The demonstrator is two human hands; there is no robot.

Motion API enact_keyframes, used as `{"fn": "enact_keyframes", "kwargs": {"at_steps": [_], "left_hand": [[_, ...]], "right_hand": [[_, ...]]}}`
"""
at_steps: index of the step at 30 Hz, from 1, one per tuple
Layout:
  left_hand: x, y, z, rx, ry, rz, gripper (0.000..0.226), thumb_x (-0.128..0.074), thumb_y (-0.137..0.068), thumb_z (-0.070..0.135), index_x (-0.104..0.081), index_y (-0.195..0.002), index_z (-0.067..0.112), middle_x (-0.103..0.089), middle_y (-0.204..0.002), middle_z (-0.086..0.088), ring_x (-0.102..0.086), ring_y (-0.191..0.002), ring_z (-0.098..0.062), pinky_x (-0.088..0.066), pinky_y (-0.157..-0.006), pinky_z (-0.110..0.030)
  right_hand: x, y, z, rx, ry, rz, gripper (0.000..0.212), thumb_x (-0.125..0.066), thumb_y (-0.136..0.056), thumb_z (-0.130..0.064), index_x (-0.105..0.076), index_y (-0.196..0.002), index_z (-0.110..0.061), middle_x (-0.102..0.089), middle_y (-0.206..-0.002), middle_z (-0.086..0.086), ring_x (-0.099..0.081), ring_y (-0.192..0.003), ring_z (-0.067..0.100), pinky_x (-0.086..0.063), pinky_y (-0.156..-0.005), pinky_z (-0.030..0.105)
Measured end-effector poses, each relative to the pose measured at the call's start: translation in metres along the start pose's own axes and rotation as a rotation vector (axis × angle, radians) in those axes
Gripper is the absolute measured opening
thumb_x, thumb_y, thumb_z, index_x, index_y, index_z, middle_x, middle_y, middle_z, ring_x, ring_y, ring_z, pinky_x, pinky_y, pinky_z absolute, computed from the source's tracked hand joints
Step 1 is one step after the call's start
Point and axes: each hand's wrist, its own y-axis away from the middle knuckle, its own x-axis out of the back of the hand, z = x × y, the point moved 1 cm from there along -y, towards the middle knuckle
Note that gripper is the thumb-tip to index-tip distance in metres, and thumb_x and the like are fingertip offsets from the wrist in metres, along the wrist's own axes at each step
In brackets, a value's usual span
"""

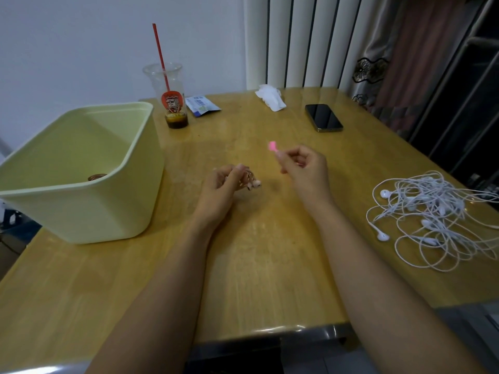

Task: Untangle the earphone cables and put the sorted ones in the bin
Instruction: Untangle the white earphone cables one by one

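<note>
Pink earphones point(253, 184) bunch in the left hand's point(221, 186) curled fingers. Right hand point(303, 166), raised mid-table, pinches a pink plug point(272, 146).

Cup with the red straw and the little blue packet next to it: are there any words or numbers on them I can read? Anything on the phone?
Clear plastic cup with a red straw: an orange-red picture badge, no words readable.
Blue and white foil packet: has print, too blurred to read.
Black smartphone: screen dark, no text.
Nothing else shows writing.
</note>
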Motion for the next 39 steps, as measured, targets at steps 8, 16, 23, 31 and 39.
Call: {"fn": "enact_keyframes", "kwargs": {"at_steps": [8, 16, 23, 31, 39], "left_hand": [[-0.003, -0.002, -0.006, -0.192, -0.549, -0.016, 0.037, -0.042, -0.104, 0.030, -0.055, -0.070, 0.022, -0.041, -0.068, 0.009, -0.041, -0.080, 0.008, -0.025, -0.081, -0.031], [-0.001, -0.003, -0.009, -0.192, -0.530, 0.025, 0.043, -0.036, -0.102, 0.038, -0.060, -0.080, 0.009, -0.045, -0.068, 0.003, -0.043, -0.080, -0.009, -0.022, -0.082, -0.028], [0.000, -0.005, -0.011, -0.166, -0.533, 0.047, 0.039, -0.033, -0.101, 0.038, -0.059, -0.076, 0.023, -0.051, -0.066, 0.007, -0.044, -0.080, -0.011, -0.025, -0.087, -0.031], [0.000, -0.005, -0.010, -0.218, -0.528, 0.183, 0.044, -0.039, -0.096, 0.045, -0.067, -0.073, 0.020, -0.061, -0.061, 0.002, -0.057, -0.067, -0.015, -0.047, -0.078, -0.050], [-0.002, -0.003, -0.003, -0.187, -0.158, -0.067, 0.039, -0.038, -0.103, 0.029, -0.055, -0.089, -0.003, -0.052, -0.071, -0.008, -0.047, -0.066, -0.009, -0.039, -0.066, -0.027]], "right_hand": [[-0.014, 0.003, 0.004, -0.006, 0.170, -0.240, 0.015, -0.074, -0.087, -0.016, -0.078, -0.099, -0.008, -0.070, -0.077, -0.008, -0.063, -0.084, -0.005, -0.045, -0.088, 0.009], [-0.011, 0.008, -0.006, -0.289, -0.183, -0.451, 0.015, -0.059, -0.097, -0.011, -0.071, -0.096, -0.003, -0.059, -0.051, -0.014, -0.048, -0.041, -0.002, -0.032, -0.043, 0.010], [-0.009, 0.009, -0.003, -0.241, -0.138, -0.552, 0.022, -0.071, -0.089, -0.015, -0.072, -0.106, -0.003, -0.061, -0.055, -0.014, -0.049, -0.044, -0.002, -0.035, -0.045, 0.010], [-0.013, 0.009, -0.004, -0.228, -0.153, -0.557, 0.011, -0.062, -0.094, -0.008, -0.071, -0.099, -0.005, -0.068, -0.078, -0.004, -0.059, -0.061, -0.008, -0.040, -0.055, 0.005], [-0.017, 0.007, -0.003, -0.388, -0.501, -0.549, 0.019, -0.054, -0.096, -0.011, -0.069, -0.085, -0.012, -0.054, -0.068, -0.005, -0.046, -0.058, 0.002, -0.026, -0.046, 0.017]]}}
